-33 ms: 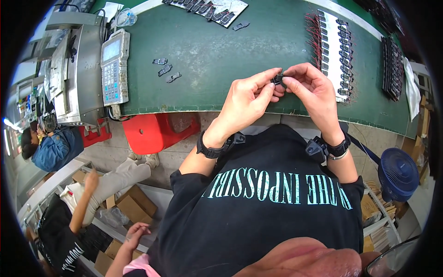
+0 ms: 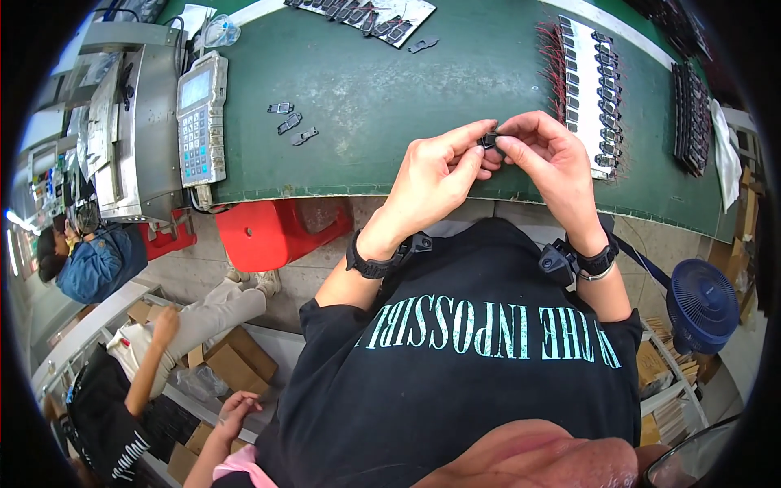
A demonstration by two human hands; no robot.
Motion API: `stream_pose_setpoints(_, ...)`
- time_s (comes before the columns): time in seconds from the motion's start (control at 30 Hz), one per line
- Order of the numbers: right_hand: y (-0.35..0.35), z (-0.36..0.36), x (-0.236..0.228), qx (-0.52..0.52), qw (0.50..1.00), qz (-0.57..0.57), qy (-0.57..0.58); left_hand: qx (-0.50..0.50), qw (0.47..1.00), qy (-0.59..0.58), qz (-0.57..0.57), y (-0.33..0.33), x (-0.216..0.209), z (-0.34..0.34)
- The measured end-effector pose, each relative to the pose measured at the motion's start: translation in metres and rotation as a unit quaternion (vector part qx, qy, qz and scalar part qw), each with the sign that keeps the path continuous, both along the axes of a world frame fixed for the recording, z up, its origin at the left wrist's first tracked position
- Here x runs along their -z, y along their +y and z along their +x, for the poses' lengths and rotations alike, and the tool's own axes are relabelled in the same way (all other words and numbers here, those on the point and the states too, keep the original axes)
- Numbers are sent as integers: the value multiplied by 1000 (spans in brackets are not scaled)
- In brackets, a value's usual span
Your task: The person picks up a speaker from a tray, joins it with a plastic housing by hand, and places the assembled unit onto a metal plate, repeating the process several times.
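Note:
Above the near edge of the green table, my left hand [image 2: 439,172] and my right hand [image 2: 556,163] meet at a small black plastic part [image 2: 489,141]. Thumb and fingertips of each hand pinch it from opposite sides. Fingers cover most of it, so its exact kind cannot be made out. To the right of my hands lies a white board [image 2: 582,106] bearing rows of small black parts with thin red wires. Left on the table are loose small black pieces [image 2: 290,123], and another black piece [image 2: 423,45] lies farther back.
A second white board [image 2: 415,15] with black parts lies at the far edge. Black strips [image 2: 691,122] are stacked at the right. A keypad controller [image 2: 202,122] stands at the left, beside a metal machine. Below are a red stool [image 2: 256,236], a blue fan [image 2: 704,307] and co-workers at lower left.
A co-worker's arm at the lower left has shifted slightly. My hands and the black part look the same.

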State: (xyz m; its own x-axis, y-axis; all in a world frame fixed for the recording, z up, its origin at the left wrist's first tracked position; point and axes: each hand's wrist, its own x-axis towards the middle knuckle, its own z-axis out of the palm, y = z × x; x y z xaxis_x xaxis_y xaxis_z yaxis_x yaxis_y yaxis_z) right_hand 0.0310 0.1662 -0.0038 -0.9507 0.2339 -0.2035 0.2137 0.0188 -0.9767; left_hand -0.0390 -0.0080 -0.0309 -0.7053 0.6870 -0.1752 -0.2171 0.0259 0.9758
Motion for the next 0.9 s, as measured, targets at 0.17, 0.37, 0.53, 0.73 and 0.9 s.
stream_pose_setpoints(0.17,1,3,-1,-21,1000,-3,-7,15,1000,5,-16,1,-3,-1)
stream_pose_setpoints(0.37,9,4,4,-38,986,160,35,16,999,39,-18,4,-4,0)
stream_pose_setpoints(0.53,14,6,-3,-50,998,17,-26,26,997,61,-42,6,-12,-1)
stream_pose_setpoints(0.73,23,8,-5,-92,993,-40,-64,19,992,116,-42,11,-14,0)
stream_pose_setpoints(0.9,28,9,0,-103,988,-114,-27,46,987,143,-61,17,-16,1)
